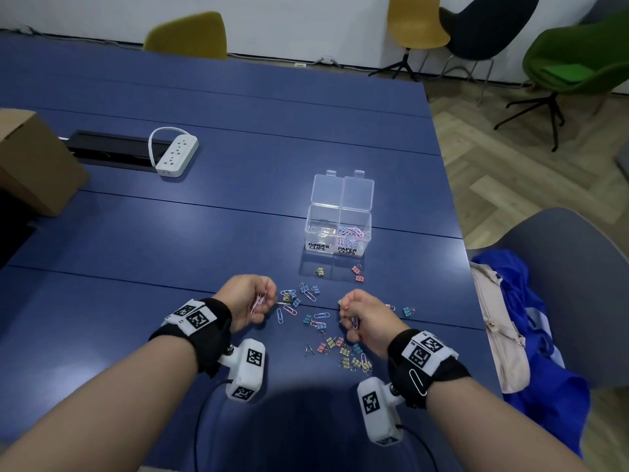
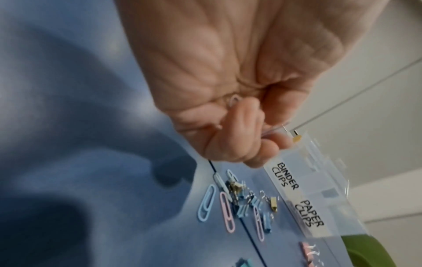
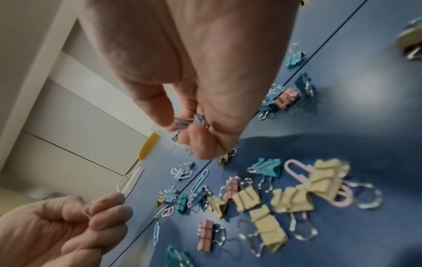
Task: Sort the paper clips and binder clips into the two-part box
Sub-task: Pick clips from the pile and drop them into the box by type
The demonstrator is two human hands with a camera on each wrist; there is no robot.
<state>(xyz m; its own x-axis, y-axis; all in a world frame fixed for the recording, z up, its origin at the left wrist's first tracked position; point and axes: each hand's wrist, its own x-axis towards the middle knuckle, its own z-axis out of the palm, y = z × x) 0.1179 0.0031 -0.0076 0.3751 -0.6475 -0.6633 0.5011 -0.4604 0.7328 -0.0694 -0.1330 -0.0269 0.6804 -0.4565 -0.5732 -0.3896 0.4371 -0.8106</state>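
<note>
Blue surface (image 1: 170,240), head view. Item: clear two-part box (image 1: 337,233), right of frame centre, both lids folded back; left compartment labelled BINDER CLIPS, no contents discernible; right compartment labelled PAPER CLIPS, holding a heap of pastel paper clips (image 1: 352,233). Item: loose binder clips (image 1: 345,350), yellow, pink, teal and blue, scattered at lower centre between and below the two hands, with a yellow one and a few pink ones just below the box front. Item: loose paper clips (image 1: 308,296), blue and pink, lying among them at centre. Left hand (image 1: 246,301), lower centre-left, fingers curled, pinching a small bunch of pink paper clips (image 1: 259,300) above the surface; the left wrist view shows one clip end (image 2: 235,100) tucked into the curled fingers (image 2: 230,137). Right hand (image 1: 366,316), lower centre-right, fingers curled, pinching a few purple-blue paper clips (image 1: 355,322); the right wrist view shows them (image 3: 196,121) held between thumb and fingertips (image 3: 200,142) above the scatter. Both wrists wear black bands with white marker blocks. Other: white power strip (image 1: 177,153) with looped cord at upper left beside a black cable tray (image 1: 112,148); cardboard box (image 1: 34,161) at left edge; blue and beige cloth (image 1: 524,321) on a grey chair at right.
</note>
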